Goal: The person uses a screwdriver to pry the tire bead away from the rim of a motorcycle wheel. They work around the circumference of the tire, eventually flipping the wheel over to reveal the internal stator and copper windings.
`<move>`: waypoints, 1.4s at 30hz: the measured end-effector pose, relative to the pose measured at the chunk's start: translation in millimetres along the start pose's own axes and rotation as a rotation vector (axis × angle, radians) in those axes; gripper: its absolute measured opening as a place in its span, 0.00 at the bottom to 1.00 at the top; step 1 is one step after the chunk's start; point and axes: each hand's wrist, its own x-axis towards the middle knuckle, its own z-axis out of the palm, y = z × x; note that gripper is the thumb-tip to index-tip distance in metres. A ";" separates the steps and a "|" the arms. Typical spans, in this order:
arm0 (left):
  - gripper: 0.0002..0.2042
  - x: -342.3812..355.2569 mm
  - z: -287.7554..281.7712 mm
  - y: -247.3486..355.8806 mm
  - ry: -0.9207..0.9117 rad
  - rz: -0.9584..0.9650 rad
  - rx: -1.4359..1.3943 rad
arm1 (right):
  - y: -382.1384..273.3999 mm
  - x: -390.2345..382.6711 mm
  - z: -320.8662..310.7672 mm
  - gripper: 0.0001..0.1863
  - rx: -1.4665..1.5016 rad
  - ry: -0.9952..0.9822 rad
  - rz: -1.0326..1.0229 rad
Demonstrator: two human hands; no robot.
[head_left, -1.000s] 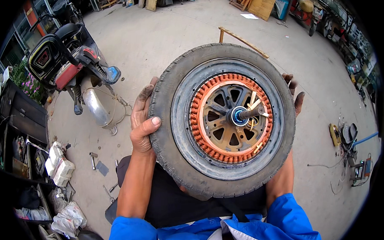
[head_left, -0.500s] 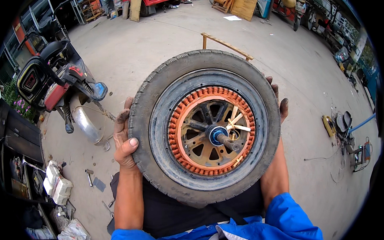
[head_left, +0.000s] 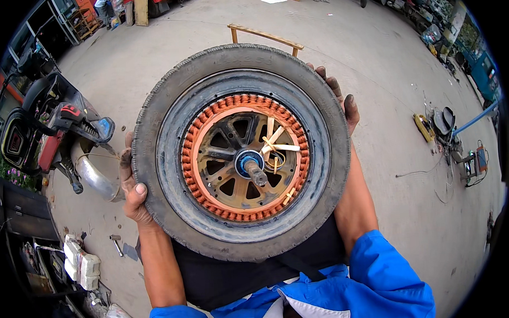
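Held up in front of me is a motor wheel with a worn grey-black tyre point(head_left: 144, 135), its open side facing me. A ring of copper windings point(head_left: 188, 155) sits inside the dark metal rim point(head_left: 170, 145). From the middle sticks out a metal axle point(head_left: 257, 174) with a blue collar round its base. Pale sleeved wires point(head_left: 289, 148) lie bundled beside it. My left hand point(head_left: 133, 191) grips the tyre's left edge, thumb on the near side. My right hand point(head_left: 342, 97) presses against the upper right edge; its palm is hidden behind the tyre.
A low wooden stool point(head_left: 264, 33) stands just beyond the wheel. An electric scooter point(head_left: 57, 132) is at left, above a socket tool point(head_left: 117, 245) and white blocks point(head_left: 81, 263) on the ground. Yellow pliers-like tool point(head_left: 424, 128), wires and a small metal stand point(head_left: 476, 165) lie at right.
The wheel, held in both hands, has shifted left and slightly up in the view. The surroundings have shifted left too, as the view has turned. Both hands keep their hold.
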 end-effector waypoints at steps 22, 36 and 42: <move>0.32 3.8 -1.2 -2.1 0.076 -0.053 0.013 | 0.3 -0.2 0.8 0.29 0.027 0.091 0.045; 0.32 1.1 4.0 -0.2 0.091 -0.060 0.021 | -4.2 0.0 2.8 0.26 0.015 0.091 0.071; 0.32 3.6 -1.4 -0.9 0.053 -0.047 0.020 | -4.3 -3.0 1.6 0.30 0.014 0.201 0.061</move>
